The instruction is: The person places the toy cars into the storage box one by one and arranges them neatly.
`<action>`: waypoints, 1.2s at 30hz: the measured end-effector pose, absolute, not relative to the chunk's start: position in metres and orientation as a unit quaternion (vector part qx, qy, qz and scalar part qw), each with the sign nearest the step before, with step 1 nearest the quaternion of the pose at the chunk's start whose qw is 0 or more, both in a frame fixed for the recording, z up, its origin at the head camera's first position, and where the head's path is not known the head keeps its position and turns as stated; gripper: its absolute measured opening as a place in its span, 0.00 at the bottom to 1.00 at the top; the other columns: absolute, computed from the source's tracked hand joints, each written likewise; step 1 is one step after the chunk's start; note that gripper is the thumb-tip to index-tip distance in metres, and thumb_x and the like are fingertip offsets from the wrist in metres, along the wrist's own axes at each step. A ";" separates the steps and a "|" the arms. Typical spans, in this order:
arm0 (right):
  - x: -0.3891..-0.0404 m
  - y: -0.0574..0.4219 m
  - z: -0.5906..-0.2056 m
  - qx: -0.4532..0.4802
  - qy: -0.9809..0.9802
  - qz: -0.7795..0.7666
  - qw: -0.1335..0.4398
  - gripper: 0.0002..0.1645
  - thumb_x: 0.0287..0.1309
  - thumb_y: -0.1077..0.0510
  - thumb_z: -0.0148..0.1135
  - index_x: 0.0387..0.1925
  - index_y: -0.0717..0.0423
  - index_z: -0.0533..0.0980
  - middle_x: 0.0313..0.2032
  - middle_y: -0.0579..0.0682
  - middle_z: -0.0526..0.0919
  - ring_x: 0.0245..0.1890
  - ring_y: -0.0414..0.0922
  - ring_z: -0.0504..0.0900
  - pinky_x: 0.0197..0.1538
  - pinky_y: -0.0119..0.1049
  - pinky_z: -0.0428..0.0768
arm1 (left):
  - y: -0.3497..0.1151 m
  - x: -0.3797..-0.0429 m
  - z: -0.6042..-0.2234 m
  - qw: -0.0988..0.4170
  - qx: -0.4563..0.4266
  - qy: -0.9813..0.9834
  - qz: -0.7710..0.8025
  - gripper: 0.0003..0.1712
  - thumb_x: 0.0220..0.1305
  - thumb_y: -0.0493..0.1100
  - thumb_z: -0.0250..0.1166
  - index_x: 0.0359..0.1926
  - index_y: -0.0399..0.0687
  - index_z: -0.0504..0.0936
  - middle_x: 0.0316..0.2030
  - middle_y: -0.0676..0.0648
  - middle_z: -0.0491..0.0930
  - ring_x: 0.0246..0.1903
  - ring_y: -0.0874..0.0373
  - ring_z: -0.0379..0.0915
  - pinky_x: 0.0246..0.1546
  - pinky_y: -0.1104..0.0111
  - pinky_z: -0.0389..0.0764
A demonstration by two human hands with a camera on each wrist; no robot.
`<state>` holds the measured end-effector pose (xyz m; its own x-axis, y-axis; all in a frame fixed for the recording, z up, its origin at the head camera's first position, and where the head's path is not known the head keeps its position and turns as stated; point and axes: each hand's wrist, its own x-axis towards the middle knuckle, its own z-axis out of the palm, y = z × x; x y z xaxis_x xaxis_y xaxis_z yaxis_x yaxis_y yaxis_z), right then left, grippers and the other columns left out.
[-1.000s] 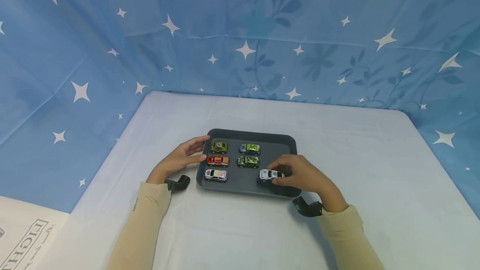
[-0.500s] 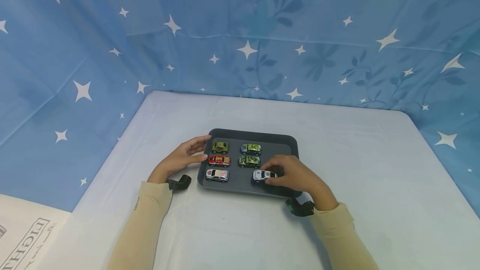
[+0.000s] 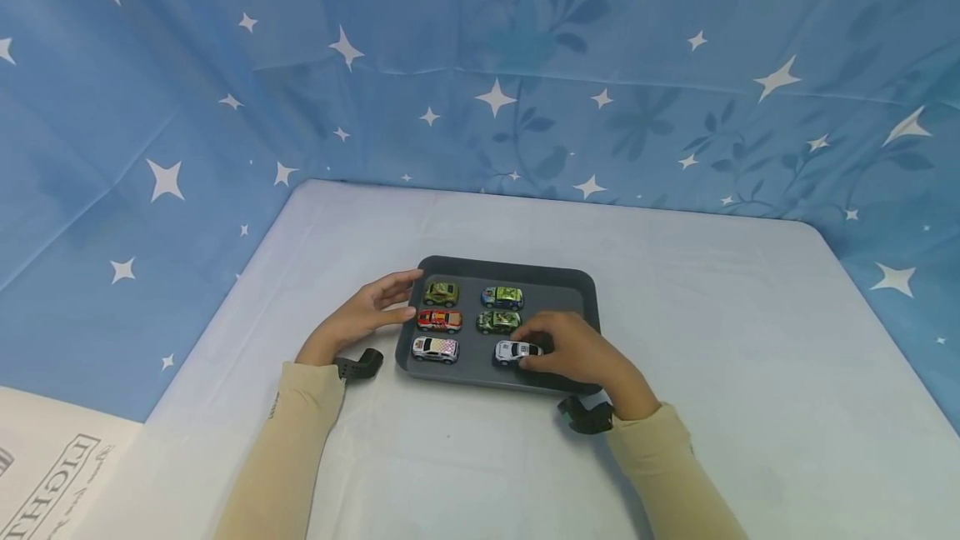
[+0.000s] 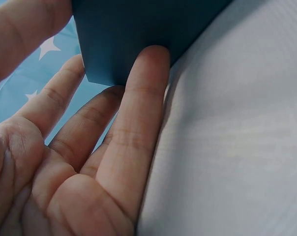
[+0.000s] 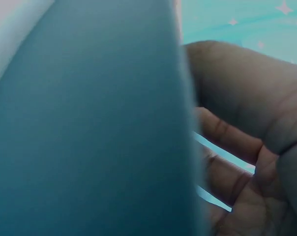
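A dark grey tray (image 3: 555,276) holds several toy cars. With thumb and fingers my right hand (image 3: 573,350) pinches a white toy car (image 3: 513,351) low over the tray's front part; whether its wheels touch the floor cannot be told. My left hand (image 3: 367,315) rests its fairly straight fingers on the tray's left side, and its wrist view shows fingertips against the dark outer wall (image 4: 119,34). In the right wrist view the tray wall (image 5: 89,123) hides the car.
On the left are a green car (image 3: 442,294), a red car (image 3: 439,321) and a white car with a pink checked roof (image 3: 435,349). Right of them sit a blue-green car (image 3: 502,297) and a camouflage car (image 3: 498,322). A white cloth covers the table (image 3: 712,307); a starry blue curtain (image 3: 420,40) hangs behind.
The right hand has moved left along the tray's front with the white car, which now lies just in front of the camouflage car. My left hand has stayed at the tray's side.
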<state>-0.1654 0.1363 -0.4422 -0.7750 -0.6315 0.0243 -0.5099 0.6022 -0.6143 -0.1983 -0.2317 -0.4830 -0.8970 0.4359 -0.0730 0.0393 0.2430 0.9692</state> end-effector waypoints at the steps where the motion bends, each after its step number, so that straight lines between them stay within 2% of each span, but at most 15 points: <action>1: -0.166 0.135 -0.443 -0.323 0.889 -0.310 0.096 0.16 0.61 0.64 0.80 0.50 0.61 0.88 0.46 0.50 0.90 0.48 0.47 0.87 0.56 0.50 0.85 | -0.232 -0.198 -0.483 0.167 0.154 0.771 0.595 0.43 0.76 0.42 0.70 0.84 0.40 0.61 0.82 0.33 0.57 0.80 0.29 0.54 0.77 0.38 0.62; 18: -0.166 0.119 -0.442 -0.310 0.895 -0.304 0.103 0.16 0.60 0.64 0.80 0.50 0.60 0.89 0.48 0.51 0.91 0.48 0.46 0.87 0.56 0.49 0.86 | -0.233 -0.199 -0.484 0.160 0.164 0.773 0.592 0.43 0.76 0.42 0.70 0.84 0.39 0.61 0.82 0.33 0.58 0.79 0.29 0.56 0.78 0.38 0.61; 36: -0.163 0.105 -0.444 -0.272 0.906 -0.305 0.110 0.16 0.58 0.64 0.82 0.48 0.59 0.89 0.43 0.49 0.91 0.42 0.41 0.86 0.51 0.47 0.86 | -0.232 -0.201 -0.485 0.162 0.168 0.772 0.591 0.44 0.76 0.41 0.70 0.84 0.38 0.60 0.82 0.32 0.57 0.79 0.28 0.55 0.79 0.38 0.59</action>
<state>-0.1626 0.1046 -0.4442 -0.8278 -0.5599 -0.0341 -0.4255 0.6664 -0.6123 -0.2009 -0.2319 -0.4853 -0.8914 0.4503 -0.0512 0.0678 0.2442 0.9674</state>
